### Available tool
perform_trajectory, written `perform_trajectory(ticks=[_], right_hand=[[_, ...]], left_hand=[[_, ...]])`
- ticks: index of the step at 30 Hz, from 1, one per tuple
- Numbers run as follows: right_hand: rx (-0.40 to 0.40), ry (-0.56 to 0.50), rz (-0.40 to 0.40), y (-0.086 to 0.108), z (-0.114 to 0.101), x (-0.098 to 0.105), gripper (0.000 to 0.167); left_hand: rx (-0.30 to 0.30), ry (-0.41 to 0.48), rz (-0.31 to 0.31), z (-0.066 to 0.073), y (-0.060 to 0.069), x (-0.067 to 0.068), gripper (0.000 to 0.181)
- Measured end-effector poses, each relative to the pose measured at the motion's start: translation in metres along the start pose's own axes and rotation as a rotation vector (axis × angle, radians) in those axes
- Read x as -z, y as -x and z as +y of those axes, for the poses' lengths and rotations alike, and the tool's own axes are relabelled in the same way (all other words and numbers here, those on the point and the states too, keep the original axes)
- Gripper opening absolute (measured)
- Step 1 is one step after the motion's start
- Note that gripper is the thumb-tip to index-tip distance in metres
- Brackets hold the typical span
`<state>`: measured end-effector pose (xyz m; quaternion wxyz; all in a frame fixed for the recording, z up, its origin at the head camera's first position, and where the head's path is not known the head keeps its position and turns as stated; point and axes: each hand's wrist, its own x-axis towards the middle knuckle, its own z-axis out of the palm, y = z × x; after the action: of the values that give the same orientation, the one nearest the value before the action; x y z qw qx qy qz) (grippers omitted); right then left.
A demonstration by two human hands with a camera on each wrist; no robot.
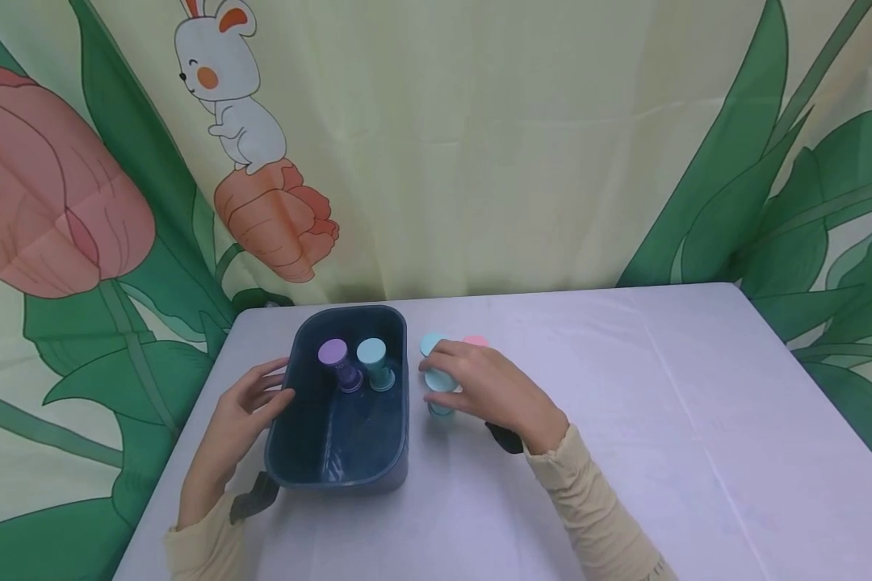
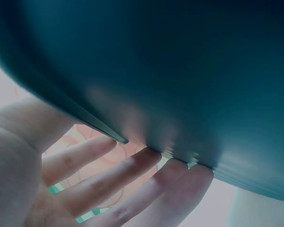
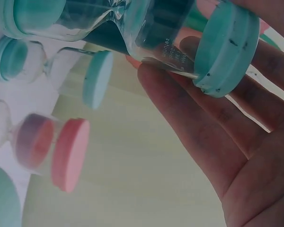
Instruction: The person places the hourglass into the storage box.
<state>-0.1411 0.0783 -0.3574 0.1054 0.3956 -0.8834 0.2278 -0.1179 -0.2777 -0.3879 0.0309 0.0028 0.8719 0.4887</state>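
A dark blue plastic bin (image 1: 349, 472) stands on the table, with a purple sand timer (image 1: 333, 352) and a teal sand timer (image 1: 372, 351) upright inside at its far end. My left hand (image 1: 243, 411) rests against the bin's left side, its fairly straight fingers (image 2: 109, 182) touching the wall and the thumb at the rim. To the right of the bin, my right hand (image 1: 497, 387) holds another teal sand timer (image 3: 227, 49) between thumb and fingers. Just behind it stand a light teal sand timer (image 3: 98, 79) and a pink sand timer (image 3: 71, 155), partly hidden by that hand in the head view.
A white cloth covers the table (image 1: 625, 452), which extends far to the right. Behind it hangs a curtain (image 1: 494, 161) printed with tulips, leaves and a rabbit on a carrot. Dark straps (image 1: 505, 438) show at both wrists.
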Motion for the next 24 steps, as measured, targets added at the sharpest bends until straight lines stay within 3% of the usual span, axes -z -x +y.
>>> perform_trajectory(ticks=[17,24], right_hand=[[0.046,0.049,0.055,-0.011,-0.006,0.017,0.033],[0.043,0.062,0.053,-0.014,-0.010,0.025,0.033]], left_hand=[[0.012,-0.011,0.004,0.000,0.001,0.000,0.063],[-0.015,-0.011,0.006,0.001,0.002,0.000,0.061]])
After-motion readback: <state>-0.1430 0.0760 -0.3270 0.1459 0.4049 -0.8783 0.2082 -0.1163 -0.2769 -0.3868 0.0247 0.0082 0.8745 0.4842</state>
